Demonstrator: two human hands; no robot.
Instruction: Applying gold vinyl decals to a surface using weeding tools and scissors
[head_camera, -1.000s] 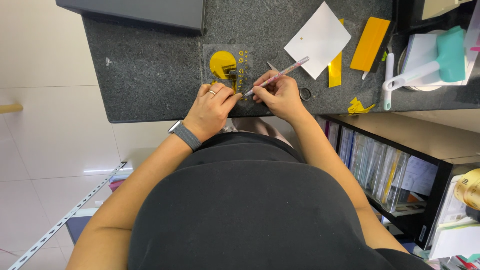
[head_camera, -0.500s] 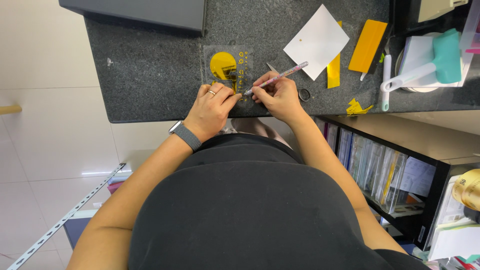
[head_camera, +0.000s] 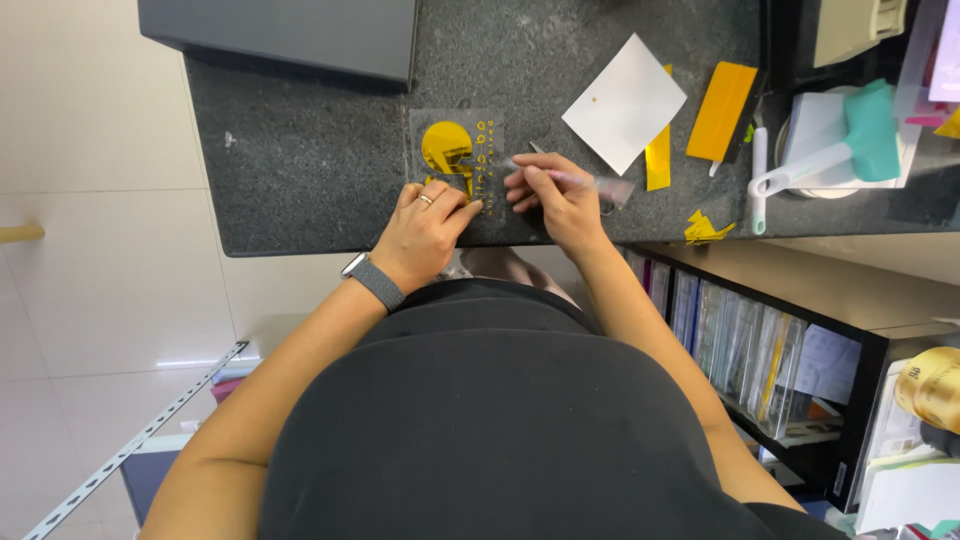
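Observation:
A clear sheet (head_camera: 455, 155) with a yellow round sticker shape and small yellow letters lies on the dark granite counter (head_camera: 310, 170). My left hand (head_camera: 425, 225), with a ring and a grey wristwatch, presses fingertips on the sheet's near edge. My right hand (head_camera: 555, 200) grips a thin pen-like tool (head_camera: 580, 180), its tip pointing at the yellow letters on the sheet.
A white paper square (head_camera: 625, 100), yellow strips (head_camera: 722, 110) and yellow scraps (head_camera: 705, 228) lie to the right. A teal and white scraper (head_camera: 850, 140) rests on a white pad. A grey flat box (head_camera: 290, 30) sits at the back. Shelves with binders (head_camera: 740, 340) stand below.
My right hand has lowered the tool so it lies flatter and shifted its tip toward the letters. The left hand stays pressed on the sheet.

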